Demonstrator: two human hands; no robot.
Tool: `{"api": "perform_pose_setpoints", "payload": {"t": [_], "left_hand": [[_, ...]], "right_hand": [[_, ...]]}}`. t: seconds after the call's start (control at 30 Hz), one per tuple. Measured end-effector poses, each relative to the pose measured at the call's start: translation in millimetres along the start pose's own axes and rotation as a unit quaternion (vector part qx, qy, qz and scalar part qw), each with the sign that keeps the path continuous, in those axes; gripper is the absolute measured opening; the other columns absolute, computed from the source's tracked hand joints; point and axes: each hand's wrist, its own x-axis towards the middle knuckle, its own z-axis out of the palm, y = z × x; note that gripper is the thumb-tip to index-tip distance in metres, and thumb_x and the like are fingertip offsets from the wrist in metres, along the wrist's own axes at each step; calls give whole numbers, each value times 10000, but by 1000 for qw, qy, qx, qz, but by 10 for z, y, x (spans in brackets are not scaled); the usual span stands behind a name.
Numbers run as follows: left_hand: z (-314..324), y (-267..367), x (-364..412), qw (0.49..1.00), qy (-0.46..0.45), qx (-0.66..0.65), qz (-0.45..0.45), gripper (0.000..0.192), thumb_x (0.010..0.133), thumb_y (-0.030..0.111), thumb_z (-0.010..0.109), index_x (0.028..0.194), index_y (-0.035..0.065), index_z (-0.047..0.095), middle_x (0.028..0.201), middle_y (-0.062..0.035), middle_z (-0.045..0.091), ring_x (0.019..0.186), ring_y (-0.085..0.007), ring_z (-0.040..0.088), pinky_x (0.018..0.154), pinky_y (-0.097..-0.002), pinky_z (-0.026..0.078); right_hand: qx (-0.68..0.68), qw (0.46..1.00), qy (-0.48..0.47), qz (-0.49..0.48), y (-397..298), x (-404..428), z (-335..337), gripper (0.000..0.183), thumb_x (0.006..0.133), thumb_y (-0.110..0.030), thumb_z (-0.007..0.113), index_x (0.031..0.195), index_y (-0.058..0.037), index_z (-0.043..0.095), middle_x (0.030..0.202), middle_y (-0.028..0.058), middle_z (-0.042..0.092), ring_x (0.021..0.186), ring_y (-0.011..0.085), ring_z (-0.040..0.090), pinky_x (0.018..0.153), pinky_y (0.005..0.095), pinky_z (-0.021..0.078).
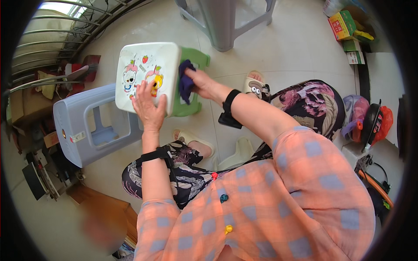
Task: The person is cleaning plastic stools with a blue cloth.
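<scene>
A small plastic stool with a white seat point(148, 52) and green legs point(186, 110) lies before me, its seat facing up towards me. Cartoon bears and strawberries are printed on the seat. My left hand point(149, 106) rests on the lower part of the seat with its fingers spread, holding nothing. In my right hand point(201, 84) is a bunched dark purple cloth point(186, 85), held against the green side just beyond the seat's right edge. Part of that side is hidden behind the cloth and hand.
A grey-blue plastic stool point(70, 114) lies on its side at left. Another grey plastic stool point(222, 23) stands at the top. Metal bars point(55, 31) run along the upper left. Small boxes point(342, 26) and a black pan point(372, 122) beside plastic bags point(353, 111) are at right.
</scene>
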Motion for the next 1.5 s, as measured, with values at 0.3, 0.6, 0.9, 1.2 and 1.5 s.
{"api": "perform_pose_setpoints", "payload": {"t": [0.3,0.6,0.9,1.2,1.5], "left_hand": [[236,5,-24,984,44,104,-141,543,996,404,401,1492,194,329,1510,-170,291,1438,-383,191,1123,-611,124],[230,-4,-45,980,47,127,-146,552,999,402,391,1493,164,326,1516,-186,291,1433,-388,209,1110,-638,127],[229,92,1,981,27,118,-150,558,995,388,380,1496,149,318,1531,-199,267,1447,-388,177,1121,-627,97],[270,65,16,981,33,111,-157,548,985,342,385,1498,163,317,1527,-220,281,1441,-409,193,1121,-634,92],[277,130,38,980,45,112,-160,578,956,297,404,1503,140,302,1527,-248,268,1434,-439,194,1115,-644,107]], "right_hand": [[-114,989,83,-33,391,-429,415,330,948,-336,567,1128,-62,597,946,46,633,843,148,595,709,308,483],[-263,908,208,-251,-35,-438,753,345,865,-270,607,1049,6,507,976,240,628,919,423,602,816,447,474],[-389,813,265,-342,14,74,235,312,951,-253,504,1056,40,468,1031,279,577,955,469,558,843,492,456],[-348,848,253,-309,-115,-167,610,321,861,-271,564,1052,-17,518,1027,241,575,981,429,566,855,493,460],[-442,769,167,-431,-220,-377,836,211,874,-232,607,985,-60,554,981,145,592,897,367,596,773,438,480]]}}
